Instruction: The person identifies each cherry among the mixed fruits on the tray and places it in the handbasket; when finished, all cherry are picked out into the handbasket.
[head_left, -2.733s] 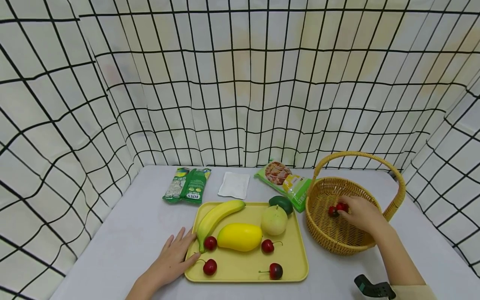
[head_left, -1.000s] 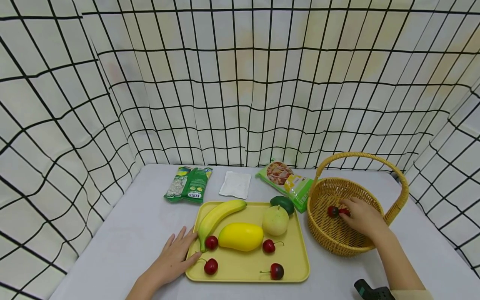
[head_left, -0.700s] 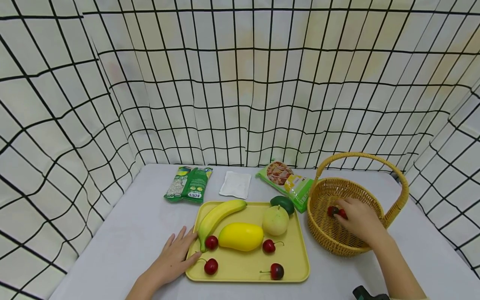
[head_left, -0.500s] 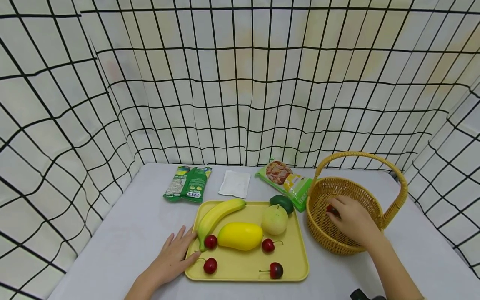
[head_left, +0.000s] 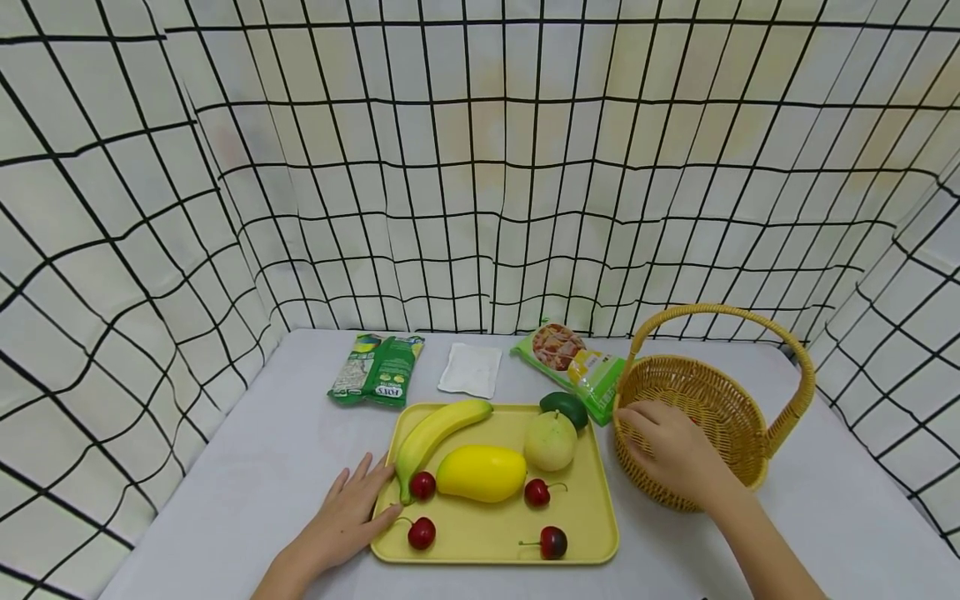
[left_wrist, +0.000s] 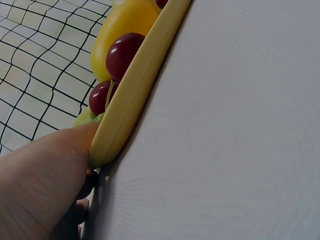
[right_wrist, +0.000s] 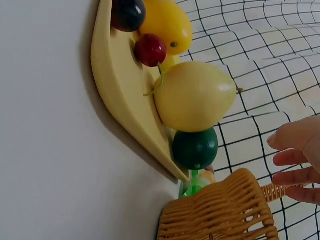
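Observation:
My left hand lies with straight fingers along the left edge of the yellow tray, its thumb on the rim. On the tray are a banana, a yellow mango, a pale green pear, a dark green fruit and several cherries. My right hand hangs over the near-left part of the wicker basket. Its fingers are loosely bent and hold nothing in the right wrist view. A bit of red shows in the basket behind the hand, which hides most of it.
Behind the tray lie a green snack packet, a white square packet and a green bag with a food picture. The basket's tall handle arches over it. Black netting surrounds the white table.
My right hand has let go of the cherries inside the basket and moved left to the basket's near-left rim. My left hand and the tray have stayed in place.

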